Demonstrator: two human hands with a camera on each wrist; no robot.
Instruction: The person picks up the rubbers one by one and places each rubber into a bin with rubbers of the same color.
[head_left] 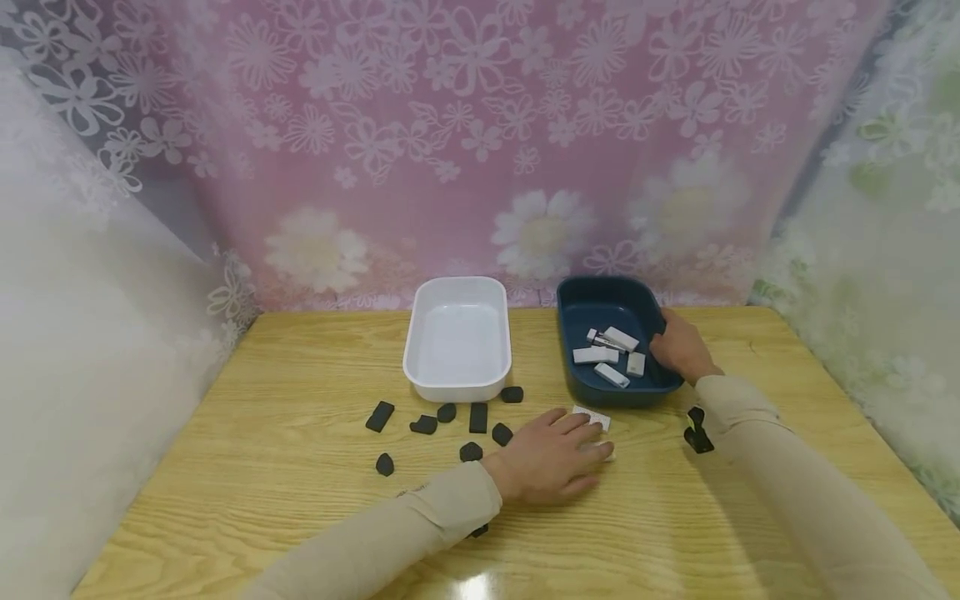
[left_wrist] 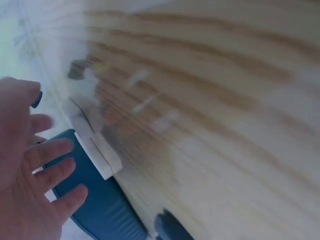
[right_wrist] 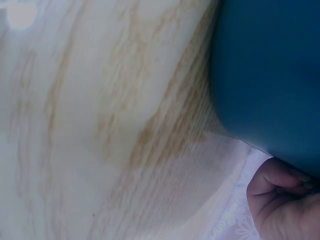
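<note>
My left hand point(head_left: 555, 458) is spread with straight fingers over the table, its fingertips overlapping two small white blocks. One white block point(head_left: 591, 418) lies just in front of the dark blue tub; in the left wrist view a long white block point(left_wrist: 97, 155) and a smaller white piece point(left_wrist: 82, 117) show beyond the fingers. On the far right, my right hand point(head_left: 682, 346) grips the rim of the dark blue tub point(head_left: 618, 396), thumb on the inner side. Inside that tub lie several white blocks point(head_left: 596, 355).
A white tub point(head_left: 457, 392) stands left of the blue one. Several small black pieces lie scattered in front of it, among them a black rectangle point(head_left: 478, 418) and a rounded black piece point(head_left: 385, 464). A black object point(head_left: 699, 431) shows beside the right sleeve. Floral curtains point(head_left: 450, 125) enclose the table.
</note>
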